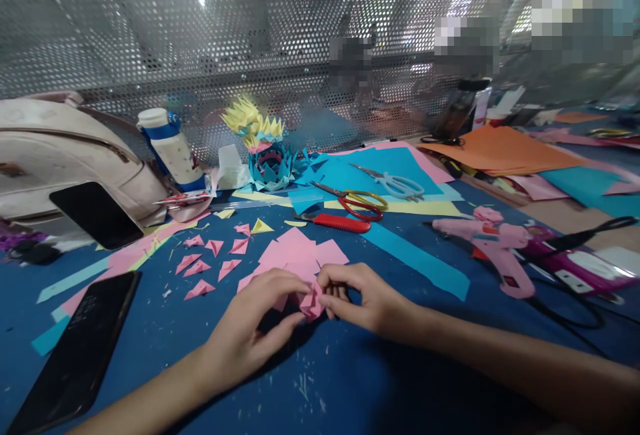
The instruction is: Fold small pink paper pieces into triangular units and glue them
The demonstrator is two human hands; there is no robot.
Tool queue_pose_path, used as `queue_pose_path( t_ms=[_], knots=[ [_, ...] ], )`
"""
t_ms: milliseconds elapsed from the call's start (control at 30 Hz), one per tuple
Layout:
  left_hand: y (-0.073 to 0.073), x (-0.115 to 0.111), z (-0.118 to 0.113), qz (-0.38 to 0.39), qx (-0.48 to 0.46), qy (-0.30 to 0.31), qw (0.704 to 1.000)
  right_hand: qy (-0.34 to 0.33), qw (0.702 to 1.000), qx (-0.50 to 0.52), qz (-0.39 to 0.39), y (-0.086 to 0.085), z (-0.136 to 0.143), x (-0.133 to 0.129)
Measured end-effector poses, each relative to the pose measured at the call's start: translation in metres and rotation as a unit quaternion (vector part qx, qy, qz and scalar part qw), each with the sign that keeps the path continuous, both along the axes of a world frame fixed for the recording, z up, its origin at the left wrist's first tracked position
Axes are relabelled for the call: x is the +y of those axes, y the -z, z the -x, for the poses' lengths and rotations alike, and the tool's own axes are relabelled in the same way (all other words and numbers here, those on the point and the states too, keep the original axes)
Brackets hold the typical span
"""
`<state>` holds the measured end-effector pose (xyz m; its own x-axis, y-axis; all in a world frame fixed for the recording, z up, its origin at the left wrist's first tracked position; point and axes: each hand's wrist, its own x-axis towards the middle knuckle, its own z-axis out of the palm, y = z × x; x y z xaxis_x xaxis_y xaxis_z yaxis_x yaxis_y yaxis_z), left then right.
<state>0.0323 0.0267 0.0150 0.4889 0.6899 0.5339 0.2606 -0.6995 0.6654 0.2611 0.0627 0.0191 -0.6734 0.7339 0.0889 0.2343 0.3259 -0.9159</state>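
Between my two hands is a small folded pink paper piece (312, 303). My left hand (260, 315) pinches it from the left, thumb below and fingers above. From the other side, the thumb and index finger of my right hand (367, 302) close on its right edge. Flat pink paper squares (295, 248) lie just beyond my hands, partly covered by them. Several folded pink paper triangles (199, 267) are scattered to the left, near a yellow one (261, 226).
A red utility knife (343, 223), red-and-yellow scissors (357, 203) and blue scissors (400, 186) lie beyond. Right is a pink glue gun (493, 245) with cables; left are two phones (83, 348), a bottle (170, 148) and a bag (65, 155). A folded-paper model (270, 165) stands behind.
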Motion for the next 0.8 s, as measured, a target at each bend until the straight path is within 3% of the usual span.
queue_pose_path(
  t_ms=[200,333,800],
  knots=[
    [0.000,-0.001,-0.012,0.231,-0.038,-0.035,0.971,0.002,1.000,0.000,0.002,0.001,0.001,-0.001],
    [0.002,0.000,-0.014,0.336,-0.060,-0.038,0.939,-0.003,1.000,-0.004,-0.003,0.002,0.001,-0.001],
    [-0.001,0.001,-0.015,0.422,-0.096,-0.027,0.901,0.000,0.999,-0.042,0.013,0.000,0.002,-0.003]
  ],
)
